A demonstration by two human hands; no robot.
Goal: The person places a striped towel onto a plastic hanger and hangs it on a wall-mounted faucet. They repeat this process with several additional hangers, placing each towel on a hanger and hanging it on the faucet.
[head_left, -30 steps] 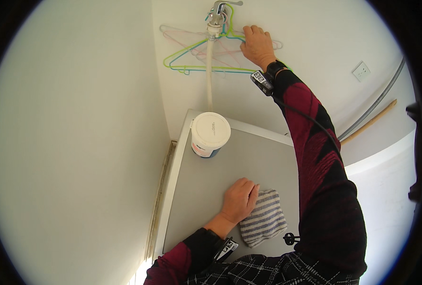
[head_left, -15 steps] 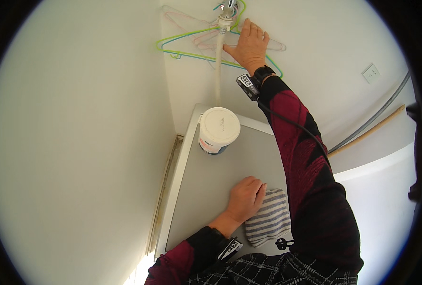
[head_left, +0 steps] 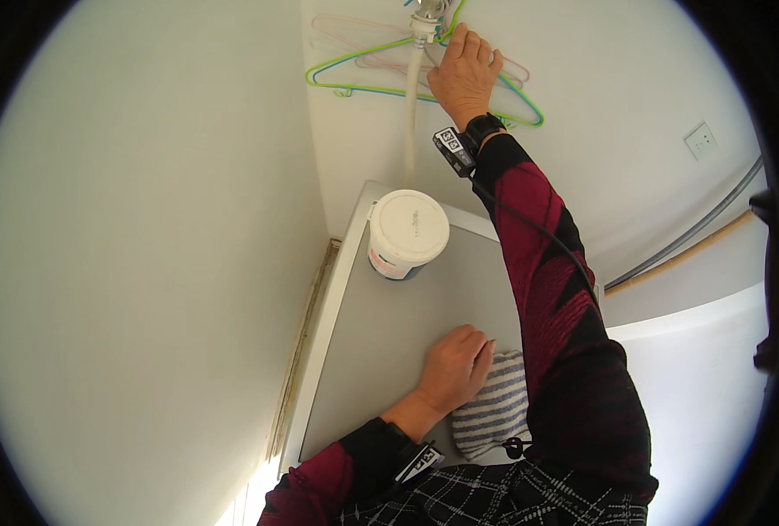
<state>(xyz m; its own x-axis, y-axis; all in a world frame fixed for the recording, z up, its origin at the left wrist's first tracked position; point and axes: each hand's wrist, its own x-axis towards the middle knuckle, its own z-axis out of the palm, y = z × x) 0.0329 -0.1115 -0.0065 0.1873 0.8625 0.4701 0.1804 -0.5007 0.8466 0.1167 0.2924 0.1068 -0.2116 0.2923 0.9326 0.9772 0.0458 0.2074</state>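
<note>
My right hand [head_left: 465, 77] is raised to the hangers at the wall, its fingers closed around the upper right side of a green clothes hanger [head_left: 354, 86]. A blue hanger runs close along the green one, and several pale pink hangers [head_left: 354, 21] hang behind them. The right thumb is hidden. Low on the grey tabletop [head_left: 381, 351], my left hand [head_left: 456, 368] rests curled in a loose fist. It lies against a folded grey-and-white striped cloth [head_left: 493, 408]; whether its fingers hold anything is hidden.
A white lidded bucket [head_left: 409, 230] stands at the table's far left corner. Behind it a pale pipe [head_left: 411, 123] rises to a metal fitting [head_left: 431, 10] by the hangers. To the right are a wall socket [head_left: 701, 140], a grey hose [head_left: 696, 223] and a bamboo pole [head_left: 687, 254].
The right hand has closed from spread fingers onto the green hanger. That hanger has shifted right, its right end tipping lower. The left hand has stayed by the cloth. The view has shifted slightly.
</note>
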